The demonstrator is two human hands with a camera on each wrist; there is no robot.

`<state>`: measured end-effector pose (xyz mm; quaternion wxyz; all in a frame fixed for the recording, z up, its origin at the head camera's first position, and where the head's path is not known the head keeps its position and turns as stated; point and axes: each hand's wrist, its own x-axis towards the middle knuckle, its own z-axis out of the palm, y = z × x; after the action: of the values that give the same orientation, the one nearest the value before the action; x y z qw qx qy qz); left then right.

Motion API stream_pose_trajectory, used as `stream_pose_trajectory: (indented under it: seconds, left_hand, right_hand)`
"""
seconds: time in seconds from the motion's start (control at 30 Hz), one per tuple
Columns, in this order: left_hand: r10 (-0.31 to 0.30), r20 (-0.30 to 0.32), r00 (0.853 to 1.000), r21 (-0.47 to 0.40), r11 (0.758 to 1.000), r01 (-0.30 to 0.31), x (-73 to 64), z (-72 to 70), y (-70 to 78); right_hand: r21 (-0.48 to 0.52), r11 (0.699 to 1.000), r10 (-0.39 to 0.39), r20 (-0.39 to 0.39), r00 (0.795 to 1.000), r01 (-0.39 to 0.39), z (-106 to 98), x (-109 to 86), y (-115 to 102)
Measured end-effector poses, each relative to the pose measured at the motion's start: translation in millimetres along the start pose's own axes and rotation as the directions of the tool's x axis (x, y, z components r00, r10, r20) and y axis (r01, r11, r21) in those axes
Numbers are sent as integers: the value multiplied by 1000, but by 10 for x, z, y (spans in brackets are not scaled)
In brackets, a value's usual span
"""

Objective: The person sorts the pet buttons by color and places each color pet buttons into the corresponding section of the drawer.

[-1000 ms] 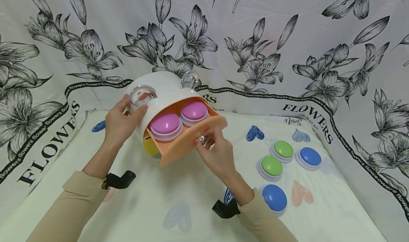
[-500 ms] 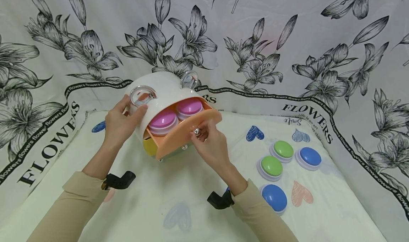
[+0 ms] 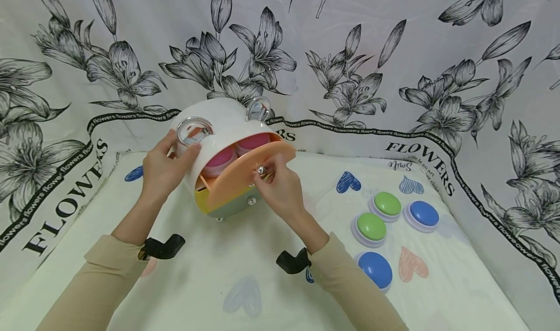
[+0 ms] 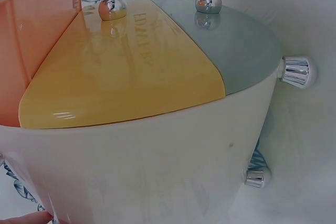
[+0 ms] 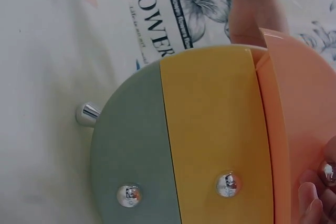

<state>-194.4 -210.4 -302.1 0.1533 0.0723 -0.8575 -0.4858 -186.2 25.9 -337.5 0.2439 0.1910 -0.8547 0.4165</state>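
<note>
A white rounded mini drawer cabinet [image 3: 227,114] with ring-shaped silvery fittings [image 3: 194,130] on top stands at the centre left. My left hand [image 3: 165,170] holds its left side, thumb beside the near fitting. The orange top drawer [image 3: 232,181] is partly out, and my right hand [image 3: 282,185] pinches its silver knob [image 3: 261,170]. Inside lie two pink dome-topped round buttons [image 3: 220,157], partly hidden by the drawer front and cabinet top. Below, the yellow drawer [image 4: 126,66] and the grey-green drawer [image 4: 236,40] are flush, as the left wrist view shows.
On the right of the heart-patterned cloth [image 3: 245,297] lie two green round buttons [image 3: 371,226] and two blue ones [image 3: 375,270], all with pale bases. A flower-printed curtain [image 3: 350,68] hangs behind. Short silvery feet [image 5: 87,115] jut from the cabinet's underside.
My right hand has moved left and up, pushing the orange drawer further into the cabinet. The pink buttons have slid in with it, and more of the lower drawers shows. My left hand stays put.
</note>
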Motion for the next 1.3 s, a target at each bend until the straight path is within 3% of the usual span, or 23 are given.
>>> stream_pose_trajectory:
  seconds: [0.4,0.8,1.3]
  left_hand:
    - [-22,1,1000,21,1000,22,-4,1,8]
    - [5,-8,1000,4,1000,-5,-13,-2,-4]
    - [-5,-13,1000,16,1000,5,-2,6,2]
  right_hand:
    - [-25,1000,-13,51,999,14,103,130,-9]
    - [-37,999,14,65,998,-11,197,221,-43]
    - [-62,998,-15,52,999,18,245,275,-53]
